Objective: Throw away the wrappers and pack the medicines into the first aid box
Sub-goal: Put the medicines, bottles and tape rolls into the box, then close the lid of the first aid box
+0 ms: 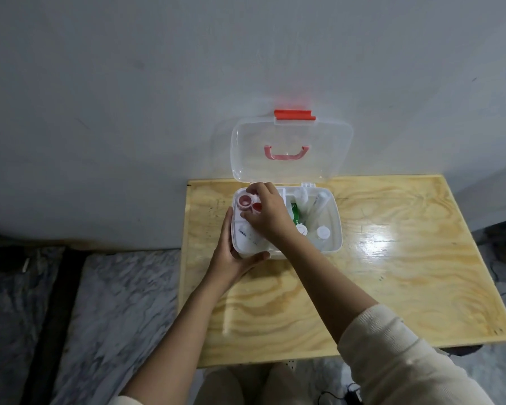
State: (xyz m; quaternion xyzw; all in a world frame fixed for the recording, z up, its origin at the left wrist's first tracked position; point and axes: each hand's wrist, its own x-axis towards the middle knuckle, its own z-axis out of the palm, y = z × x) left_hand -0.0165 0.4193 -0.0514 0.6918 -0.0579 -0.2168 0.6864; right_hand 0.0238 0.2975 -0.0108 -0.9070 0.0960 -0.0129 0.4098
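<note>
**Both arms reach forward, hands close together**

The left hand (231, 258) lies open, palm turned inward, fingers cupped and thumb stretched to the right. The right hand (268, 214) hovers palm down just beyond it, fingers curled and spread. A cream sleeve covers the right upper forearm.

The scene is viewed from one wide-angle camera worn on the head, directed forward and steeply down. The tabletop (392, 287) is seen from above at arm's length, its near edge low in the frame and its far edge against the wall (129, 83). Both forearms are seen entering from the bottom edge. Straight lines are bent toward the frame borders.
</note>
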